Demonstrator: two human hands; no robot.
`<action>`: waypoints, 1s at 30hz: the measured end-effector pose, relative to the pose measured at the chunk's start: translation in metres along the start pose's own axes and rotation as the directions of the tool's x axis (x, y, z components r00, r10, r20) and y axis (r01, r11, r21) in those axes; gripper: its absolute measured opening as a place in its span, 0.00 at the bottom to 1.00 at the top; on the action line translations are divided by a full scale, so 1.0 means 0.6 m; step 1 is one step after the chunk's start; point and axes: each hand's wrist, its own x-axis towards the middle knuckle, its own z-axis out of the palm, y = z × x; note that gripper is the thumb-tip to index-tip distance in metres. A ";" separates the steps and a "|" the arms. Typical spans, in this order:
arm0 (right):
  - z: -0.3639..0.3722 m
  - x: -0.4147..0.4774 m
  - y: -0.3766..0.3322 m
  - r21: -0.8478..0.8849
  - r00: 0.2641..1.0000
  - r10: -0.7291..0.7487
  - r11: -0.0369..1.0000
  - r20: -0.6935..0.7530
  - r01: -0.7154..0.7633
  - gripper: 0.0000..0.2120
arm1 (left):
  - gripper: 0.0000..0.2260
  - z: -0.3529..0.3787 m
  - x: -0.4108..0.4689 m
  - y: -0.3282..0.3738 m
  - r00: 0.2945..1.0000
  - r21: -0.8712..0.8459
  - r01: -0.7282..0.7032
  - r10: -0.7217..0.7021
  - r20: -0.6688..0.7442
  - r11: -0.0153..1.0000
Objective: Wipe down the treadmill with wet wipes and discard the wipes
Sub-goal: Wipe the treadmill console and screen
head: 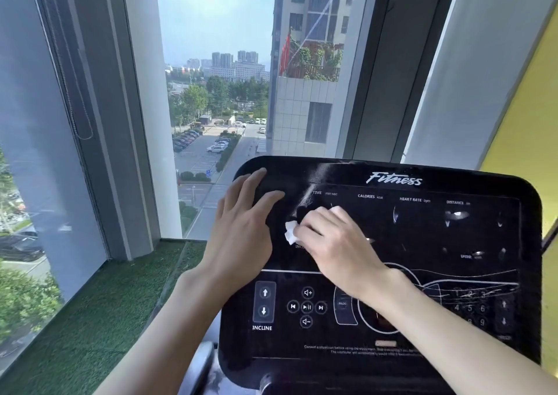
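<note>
The treadmill's black console (437, 231) fills the lower right, marked "Fitness", with display labels above and buttons below. My right hand (338, 240) presses a crumpled white wet wipe (291, 234) onto the left part of the display; most of the wipe is hidden under the fingers. My left hand (241, 222) lies flat on the console's upper left corner, fingers spread and straight. Wet streaks shine on the glossy panel.
A tall window (217, 77) stands right behind the console, with a grey frame post (99, 122) to the left. Green artificial turf (99, 310) covers the ledge at lower left. A yellow wall (525, 122) runs along the right. A grey handlebar (199, 364) shows below the console.
</note>
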 end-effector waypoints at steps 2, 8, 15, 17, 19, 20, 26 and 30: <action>-0.004 -0.002 0.037 0.004 0.979 0.158 0.987 -0.127 -0.158 0.03 | 0.29 -0.001 0.018 0.012 0.998 0.016 -0.070 0.070 -0.005 0.997; -0.004 -0.023 0.034 0.033 0.954 0.260 0.965 -0.146 -0.258 0.05 | 0.23 0.007 0.059 0.034 0.997 -0.025 -0.061 0.062 0.049 0.998; 0.000 -0.024 0.041 0.114 0.881 0.406 0.914 -0.243 -0.390 0.04 | 0.23 0.014 0.066 0.034 0.997 0.088 -0.060 0.056 0.051 0.994; -0.003 -0.031 0.034 0.055 0.987 0.135 0.990 -0.084 -0.130 0.02 | 0.22 0.014 0.068 0.035 0.998 0.107 -0.054 0.048 0.051 0.993; -0.018 -0.024 0.068 0.038 0.991 0.121 0.992 -0.064 -0.118 0.02 | 0.23 0.012 0.067 0.032 0.997 0.112 -0.062 0.055 0.060 0.992; -0.023 -0.021 0.084 0.053 0.966 0.228 0.973 -0.124 -0.223 0.04 | 0.23 0.011 0.068 0.030 0.996 0.114 -0.068 0.061 0.065 0.991; -0.013 -0.033 0.058 0.072 0.962 0.228 0.973 -0.147 -0.220 0.04 | 0.30 0.015 0.070 0.031 0.994 0.176 -0.084 0.071 0.080 0.981; -0.027 -0.035 0.101 0.055 0.907 0.361 0.932 -0.216 -0.357 0.06 | 0.33 0.018 0.071 0.029 0.993 0.212 -0.082 0.063 0.095 0.974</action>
